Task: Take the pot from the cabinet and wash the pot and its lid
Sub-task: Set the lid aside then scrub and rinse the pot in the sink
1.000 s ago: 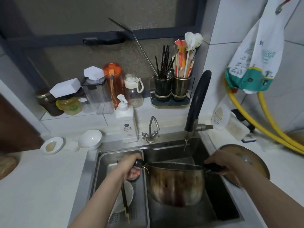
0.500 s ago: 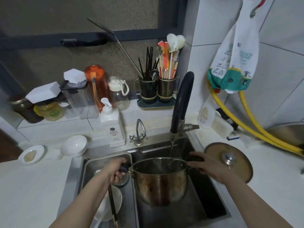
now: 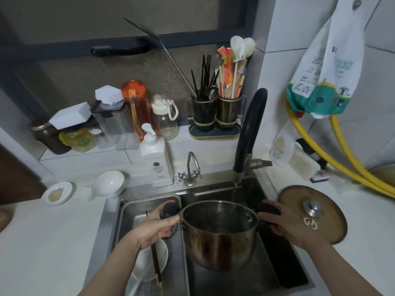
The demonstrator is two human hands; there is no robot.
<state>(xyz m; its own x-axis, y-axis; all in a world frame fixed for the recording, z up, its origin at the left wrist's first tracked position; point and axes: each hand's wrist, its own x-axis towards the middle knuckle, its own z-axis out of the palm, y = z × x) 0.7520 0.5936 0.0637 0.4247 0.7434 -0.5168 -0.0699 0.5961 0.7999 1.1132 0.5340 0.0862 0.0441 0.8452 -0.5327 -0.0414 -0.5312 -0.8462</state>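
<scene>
A stained steel pot (image 3: 220, 242) hangs upright over the sink basin (image 3: 267, 280), held by its two black side handles. My left hand (image 3: 154, 228) grips the left handle and my right hand (image 3: 284, 225) grips the right one. A thin stream of water runs from the black tap (image 3: 248, 133) into the far right side of the pot. The pot's lid (image 3: 314, 212), brownish with a steel knob, lies flat on the counter just right of the sink.
A steel drain tray (image 3: 136, 208) fills the sink's left half, holding a white bowl (image 3: 149, 261) and chopsticks. A soap pump bottle (image 3: 156, 159), a small tap, jars and a utensil holder (image 3: 215, 116) line the back ledge. Yellow hoses (image 3: 342, 165) run along the right wall.
The pot has been turned from tilted to upright under the tap, and water now runs into it. Both hands kept their grip on the handles.
</scene>
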